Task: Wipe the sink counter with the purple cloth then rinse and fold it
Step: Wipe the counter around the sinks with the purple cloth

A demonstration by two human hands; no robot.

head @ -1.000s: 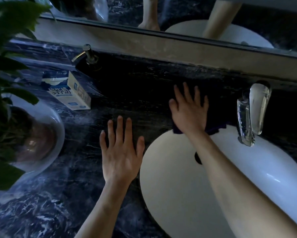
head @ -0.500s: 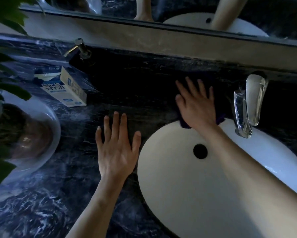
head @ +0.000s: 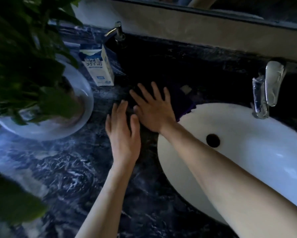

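Right hand [head: 152, 112], spread flat on purple cloth [head: 184, 102], has swept left from faucet [head: 266, 93] along basin's back rim toward carton [head: 99, 69]. Left hand [head: 122, 134] open, flat on counter [head: 67, 169]. Wiping continues; rinse pending.

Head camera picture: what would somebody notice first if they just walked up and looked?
Probably the two bare arms in the middle: the right hand presses flat on the purple cloth beside the white sink, and the left hand lies flat on the dark marble counter. Next, the shiny faucet at the right and the blue-and-white carton standing behind the hands.
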